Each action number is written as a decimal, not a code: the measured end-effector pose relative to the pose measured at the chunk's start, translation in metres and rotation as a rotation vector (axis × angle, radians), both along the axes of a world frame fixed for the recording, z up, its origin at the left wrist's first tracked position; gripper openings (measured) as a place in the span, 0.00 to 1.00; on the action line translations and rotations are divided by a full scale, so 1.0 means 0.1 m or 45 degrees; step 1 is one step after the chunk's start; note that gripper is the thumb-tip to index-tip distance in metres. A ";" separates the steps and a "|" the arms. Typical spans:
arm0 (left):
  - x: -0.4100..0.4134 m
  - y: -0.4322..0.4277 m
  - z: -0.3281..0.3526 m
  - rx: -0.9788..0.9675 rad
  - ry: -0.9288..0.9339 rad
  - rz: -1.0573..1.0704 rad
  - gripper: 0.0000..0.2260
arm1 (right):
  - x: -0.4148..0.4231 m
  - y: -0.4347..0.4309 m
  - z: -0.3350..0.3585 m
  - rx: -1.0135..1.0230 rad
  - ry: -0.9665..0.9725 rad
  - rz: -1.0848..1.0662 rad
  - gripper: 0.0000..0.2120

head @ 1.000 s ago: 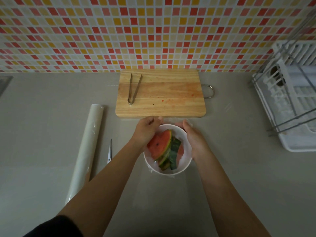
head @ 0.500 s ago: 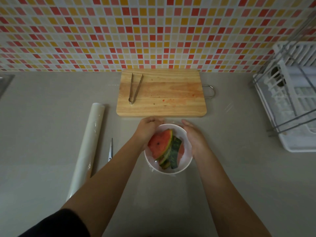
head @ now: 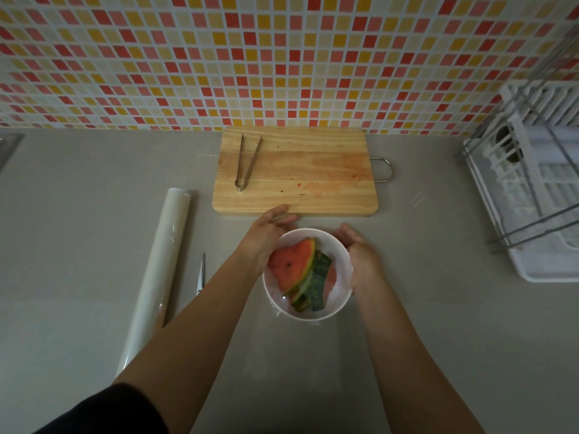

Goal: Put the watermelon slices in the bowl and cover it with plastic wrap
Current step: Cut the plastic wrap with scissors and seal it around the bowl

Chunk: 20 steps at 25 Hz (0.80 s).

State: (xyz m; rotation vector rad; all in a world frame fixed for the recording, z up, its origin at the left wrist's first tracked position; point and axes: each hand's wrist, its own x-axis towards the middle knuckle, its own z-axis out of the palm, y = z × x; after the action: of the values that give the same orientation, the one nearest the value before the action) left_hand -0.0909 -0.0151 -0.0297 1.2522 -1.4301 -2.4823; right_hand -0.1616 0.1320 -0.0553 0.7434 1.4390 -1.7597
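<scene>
A white bowl [head: 340, 297] stands on the grey counter just in front of the cutting board. Several watermelon slices [head: 293, 266], red flesh with green rind, lean together inside it. A thin clear plastic wrap sheet [head: 302, 355] shows as a faint sheen over the bowl and on the counter in front of it. My left hand [head: 266, 236] curls around the bowl's far-left rim, fingertips pinching film near the board's edge. My right hand [head: 360, 258] lies cupped against the bowl's right side.
A wooden cutting board [head: 313, 170] with metal tongs [head: 246, 162] lies against the tiled wall. The plastic wrap roll [head: 156, 270] and scissors [head: 202, 274] lie on the left. A white dish rack [head: 539, 189] stands on the right.
My left hand's fingers have stretched out from a closed fist toward the board's front edge. The right hand slid slightly along the rim. The bowl has stayed in place.
</scene>
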 end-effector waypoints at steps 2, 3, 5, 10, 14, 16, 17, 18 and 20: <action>0.04 -0.04 -0.02 0.060 -0.024 0.020 0.20 | 0.00 0.05 0.03 0.067 0.145 -0.046 0.11; 0.08 -0.08 -0.03 0.062 -0.006 0.041 0.17 | -0.01 0.10 0.05 0.144 0.275 -0.119 0.13; 0.20 -0.19 -0.10 -0.128 0.037 0.154 0.14 | 0.02 0.26 0.14 0.204 0.598 -0.281 0.14; 0.45 -0.12 -0.07 -0.297 0.471 -0.143 0.22 | 0.32 0.31 0.21 -0.123 1.057 0.245 0.31; 0.42 0.12 -0.02 -0.473 0.343 -0.408 0.25 | 0.38 0.17 0.02 -0.253 0.933 0.423 0.38; 0.39 0.13 -0.01 -0.487 0.243 -0.403 0.28 | 0.35 0.16 -0.02 -0.254 0.836 0.425 0.38; 0.38 0.12 0.00 -0.485 0.199 -0.420 0.29 | 0.34 0.15 -0.02 -0.235 0.782 0.432 0.38; 0.36 0.12 0.01 -0.491 0.166 -0.436 0.30 | 0.33 0.14 -0.03 -0.190 0.745 0.448 0.39; 0.34 0.11 0.01 -0.560 0.116 -0.466 0.29 | 0.29 0.11 0.00 -0.057 0.718 0.526 0.43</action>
State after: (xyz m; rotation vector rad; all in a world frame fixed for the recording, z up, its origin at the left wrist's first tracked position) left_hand -0.0570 -0.0043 -0.0283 0.8448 -2.1845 -2.1792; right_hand -0.1322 0.1428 -0.0553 -0.1012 1.7501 -1.7255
